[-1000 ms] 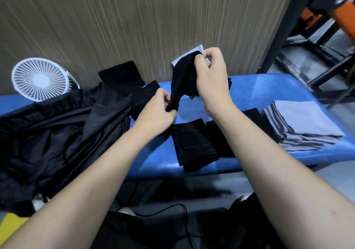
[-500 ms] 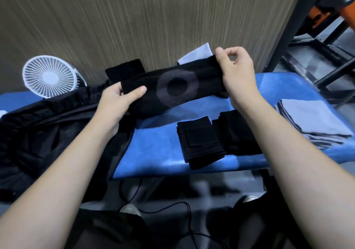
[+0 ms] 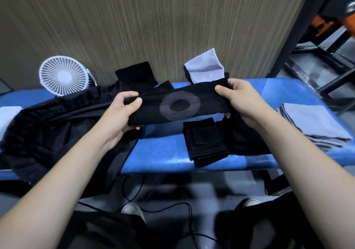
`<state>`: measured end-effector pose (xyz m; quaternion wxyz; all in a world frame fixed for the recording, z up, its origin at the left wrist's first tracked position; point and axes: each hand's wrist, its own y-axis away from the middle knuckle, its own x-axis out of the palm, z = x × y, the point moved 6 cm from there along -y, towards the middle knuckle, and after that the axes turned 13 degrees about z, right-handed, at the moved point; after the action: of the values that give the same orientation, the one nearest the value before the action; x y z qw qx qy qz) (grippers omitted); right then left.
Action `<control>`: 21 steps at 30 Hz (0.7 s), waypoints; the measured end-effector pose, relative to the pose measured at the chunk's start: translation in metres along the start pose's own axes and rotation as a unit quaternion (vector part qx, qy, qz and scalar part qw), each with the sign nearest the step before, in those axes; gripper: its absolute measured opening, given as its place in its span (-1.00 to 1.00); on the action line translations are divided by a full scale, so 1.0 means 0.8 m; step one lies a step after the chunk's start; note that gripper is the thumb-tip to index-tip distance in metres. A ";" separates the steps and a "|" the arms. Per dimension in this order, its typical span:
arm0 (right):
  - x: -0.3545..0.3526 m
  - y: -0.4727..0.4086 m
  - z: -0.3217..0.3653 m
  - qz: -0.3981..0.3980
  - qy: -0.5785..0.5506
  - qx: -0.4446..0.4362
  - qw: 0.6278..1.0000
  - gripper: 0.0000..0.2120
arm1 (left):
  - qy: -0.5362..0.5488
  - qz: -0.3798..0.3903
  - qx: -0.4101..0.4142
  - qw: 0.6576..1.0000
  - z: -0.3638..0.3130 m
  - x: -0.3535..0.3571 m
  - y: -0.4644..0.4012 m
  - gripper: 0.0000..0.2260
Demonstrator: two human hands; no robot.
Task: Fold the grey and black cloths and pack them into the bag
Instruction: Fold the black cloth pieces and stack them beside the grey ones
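Note:
A black cloth with a grey ring (image 3: pixel 180 105) is stretched flat between my hands above the blue bench (image 3: pixel 163 152). My left hand (image 3: pixel 123 112) grips its left end and my right hand (image 3: pixel 238 97) grips its right end. Two folded black cloths (image 3: pixel 205 143) lie on the bench below it, partly under my right forearm. A stack of folded grey cloths (image 3: pixel 315 126) sits at the bench's right end. A loose grey cloth (image 3: pixel 205 68) and a black cloth (image 3: pixel 136 76) lean at the back against the wall. The black bag (image 3: pixel 57 129) lies slumped on the left.
A small white fan (image 3: pixel 63 76) stands at the back left by the wooden wall. Black metal frames (image 3: pixel 315 56) stand to the right. Cables and shoes lie on the floor under the bench's front edge.
My hands have pulled apart, spreading the bunched black cloth out flat into a long strip, then brought it a little lower toward the bench.

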<state>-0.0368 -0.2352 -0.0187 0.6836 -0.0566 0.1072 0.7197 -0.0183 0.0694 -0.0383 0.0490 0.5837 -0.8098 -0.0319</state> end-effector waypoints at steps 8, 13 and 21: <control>0.012 0.002 -0.011 0.012 -0.001 0.046 0.999 -0.83 | -0.064 0.048 -0.018 0.997 0.023 0.005 0.017 -0.71; 0.019 -0.003 -0.008 0.011 0.008 0.047 0.999 -0.88 | -0.093 0.037 -0.043 0.994 0.030 0.002 0.018 -0.74; 0.057 -0.011 0.015 0.025 -0.009 0.006 1.000 -0.83 | -0.120 0.056 -0.034 0.991 0.034 -0.003 0.021 -0.64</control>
<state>-0.0303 -0.1880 -0.0177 0.6670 -0.0431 0.1070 0.7361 -0.0366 0.0769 -0.0634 -0.0269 0.5271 -0.8399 -0.1264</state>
